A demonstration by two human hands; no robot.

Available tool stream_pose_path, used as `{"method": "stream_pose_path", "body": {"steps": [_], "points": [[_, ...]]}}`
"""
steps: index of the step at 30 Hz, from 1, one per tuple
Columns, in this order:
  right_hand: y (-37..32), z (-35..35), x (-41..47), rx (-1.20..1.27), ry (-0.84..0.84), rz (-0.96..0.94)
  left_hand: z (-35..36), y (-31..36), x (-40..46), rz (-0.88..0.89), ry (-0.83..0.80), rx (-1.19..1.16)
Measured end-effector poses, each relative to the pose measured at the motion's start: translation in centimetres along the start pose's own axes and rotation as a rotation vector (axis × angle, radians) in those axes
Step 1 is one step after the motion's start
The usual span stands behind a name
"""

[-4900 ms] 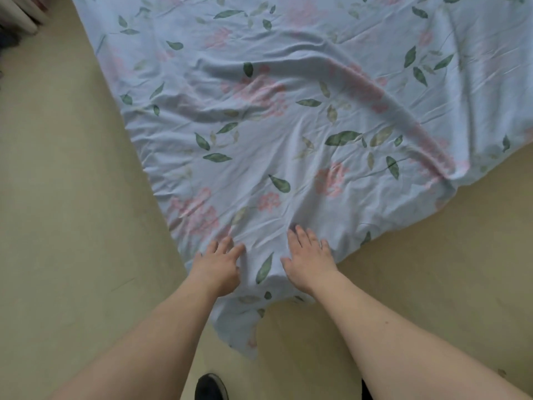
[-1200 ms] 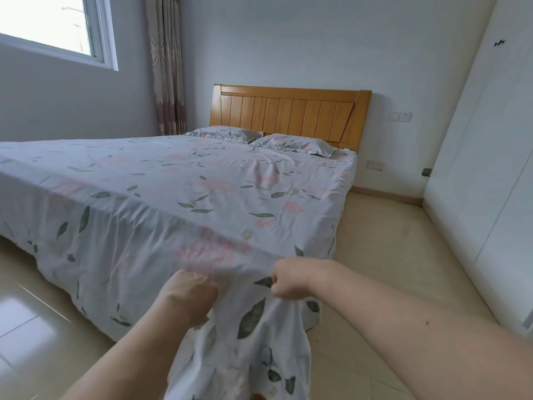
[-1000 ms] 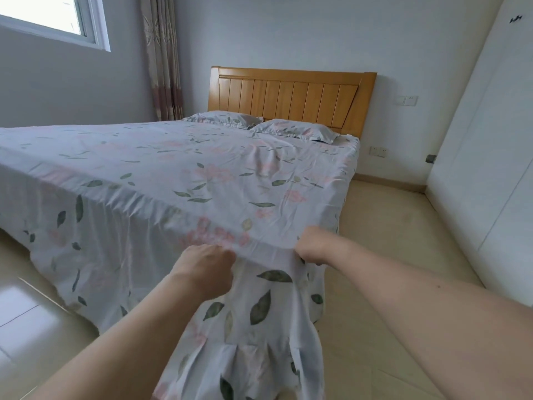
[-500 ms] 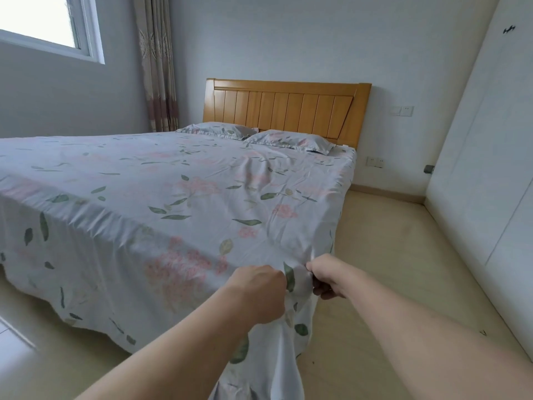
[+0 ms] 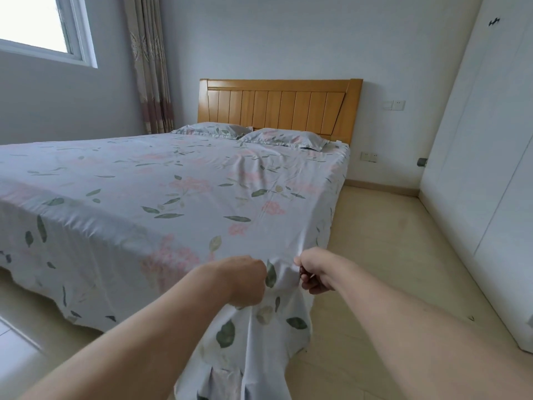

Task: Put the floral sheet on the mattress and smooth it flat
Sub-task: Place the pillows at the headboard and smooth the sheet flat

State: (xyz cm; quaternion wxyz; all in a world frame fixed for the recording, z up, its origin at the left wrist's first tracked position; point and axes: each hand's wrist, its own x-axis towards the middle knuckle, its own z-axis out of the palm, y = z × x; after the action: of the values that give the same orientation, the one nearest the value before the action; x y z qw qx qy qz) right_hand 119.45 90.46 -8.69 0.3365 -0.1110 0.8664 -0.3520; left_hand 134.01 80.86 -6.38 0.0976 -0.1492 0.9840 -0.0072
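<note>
The pale blue floral sheet [image 5: 178,197] with pink flowers and green leaves lies spread over the whole mattress, hanging down its near side and foot corner. A few soft wrinkles run across its right half. My left hand [image 5: 245,280] is closed on the sheet at the near corner. My right hand [image 5: 315,274] pinches the same corner fold just to the right. The cloth between and below the hands hangs in loose folds toward the floor. The mattress itself is hidden under the sheet.
Two matching pillows [image 5: 282,138] lie against the wooden headboard [image 5: 279,106]. White wardrobe doors [image 5: 490,168] line the right wall, with a strip of beige floor [image 5: 383,255] between them and the bed. A window [image 5: 37,24] and curtain [image 5: 150,67] stand at the left.
Both hands have gathered the sheet's corner and moved closer together at the bed's near corner. My view has risen from the floor to the whole bed. The sheet's edge now lies tauter.
</note>
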Motion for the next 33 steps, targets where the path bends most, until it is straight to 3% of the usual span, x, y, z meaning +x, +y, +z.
{"method": "stream_pose_path", "body": {"steps": [4, 9, 11, 14, 16, 19, 22, 29, 33], "points": [[-1.0, -2.2, -0.9, 0.052, 0.002, -0.062, -1.6, -0.4, -0.2, 0.012, 0.079, -0.045], [0.7, 1.4, 0.3, -0.102, 0.038, 0.008, 1.0, 0.7, -1.0, -0.028, -0.016, -0.074], [0.0, 2.1, 0.2, -0.314, 0.166, -0.068, 1.0, 0.0, -1.5, -0.018, 0.008, -0.148], [-2.2, 3.2, -0.7, -0.591, 0.486, -0.312, 1.0, -2.7, -2.8, -0.046, 0.02, -0.214], [-4.1, 4.9, -1.2, -0.664, 0.539, -0.465, 1.6, -5.3, -3.7, -0.101, 0.051, -0.197], [-7.6, 9.5, -1.0, -0.737, 0.339, -0.642, 2.7, -10.0, -5.1, -0.198, 0.054, -0.167], [-10.0, 13.8, -0.2, -0.792, 0.194, -0.65, 3.2, -14.5, -6.5, -0.277, 0.063, -0.175], [-13.9, 18.7, 1.7, -0.864, 0.107, -0.534, 3.9, -23.7, -11.4, -0.393, 0.089, -0.172], [-16.6, 20.2, 3.8, -0.858, 0.045, -0.519, 3.3, -27.9, -9.4, -0.496, 0.079, -0.187]]}}
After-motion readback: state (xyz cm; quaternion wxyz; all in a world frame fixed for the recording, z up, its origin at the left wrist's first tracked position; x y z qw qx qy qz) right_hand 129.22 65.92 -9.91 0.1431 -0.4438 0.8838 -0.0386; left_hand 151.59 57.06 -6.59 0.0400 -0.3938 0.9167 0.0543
